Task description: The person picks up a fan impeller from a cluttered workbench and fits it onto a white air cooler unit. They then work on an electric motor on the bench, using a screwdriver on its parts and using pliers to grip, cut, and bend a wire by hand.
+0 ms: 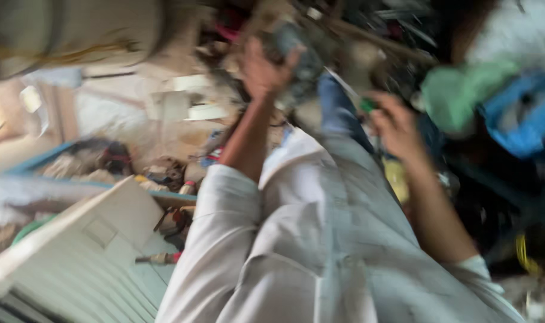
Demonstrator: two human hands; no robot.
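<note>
L hand (pixel 266 69) clamps grey part (pixel 299 54), R hand (pixel 395 122) pinches green tool (pixel 366 106); loose hold w/ tool slip may drop part.

A cluttered workshop: tools (pixel 164 258) and parts strewn over the floor beside a white louvred panel (pixel 87 257).

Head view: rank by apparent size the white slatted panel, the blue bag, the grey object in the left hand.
1. white slatted panel, though nearness may enlarge it
2. blue bag
3. grey object gripped by the left hand
</note>
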